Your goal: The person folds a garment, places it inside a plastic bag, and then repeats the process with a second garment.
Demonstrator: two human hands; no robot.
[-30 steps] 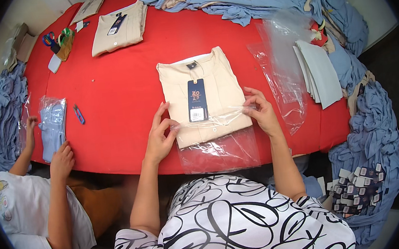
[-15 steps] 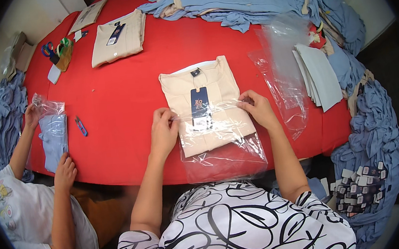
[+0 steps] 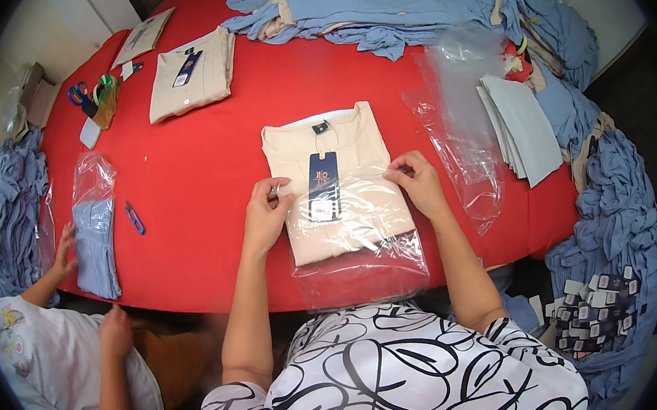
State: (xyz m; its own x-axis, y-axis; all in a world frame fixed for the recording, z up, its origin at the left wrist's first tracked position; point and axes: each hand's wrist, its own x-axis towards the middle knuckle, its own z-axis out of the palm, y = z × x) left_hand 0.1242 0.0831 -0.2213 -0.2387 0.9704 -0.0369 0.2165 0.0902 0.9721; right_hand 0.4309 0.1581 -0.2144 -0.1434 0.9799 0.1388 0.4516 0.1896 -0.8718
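A folded beige shirt (image 3: 358, 136) lies in front of me, its lower part inside a clear plastic bag (image 3: 362, 276). A dark blue hang tag (image 3: 324, 176) rests on the shirt's front, partly under the plastic. At the left end of the bag's mouth, my left hand (image 3: 267, 213) is closed in a pinch on the edge. My right hand (image 3: 418, 185) pinches the opposite end of the mouth, beside the shirt's right side. Below the shirt's lower edge, the loose end of the bag hangs toward me.
At left, a co-worker's hand (image 3: 63, 255) is beside a bagged blue garment (image 3: 96, 245). Blue snips (image 3: 134, 218) lie nearby. Folded beige shirts (image 3: 192, 80) and a holder with scissors (image 3: 97, 100) sit farther back. Clear bags (image 3: 453, 116), white sheets (image 3: 521, 129) and blue garments (image 3: 397, 4) line the right and back.
The bag's mouth sits slightly farther up over the shirt and tag, my hands still pinching it. The co-worker's hands have come away from the bagged blue garment, whose bag top now lies spread.
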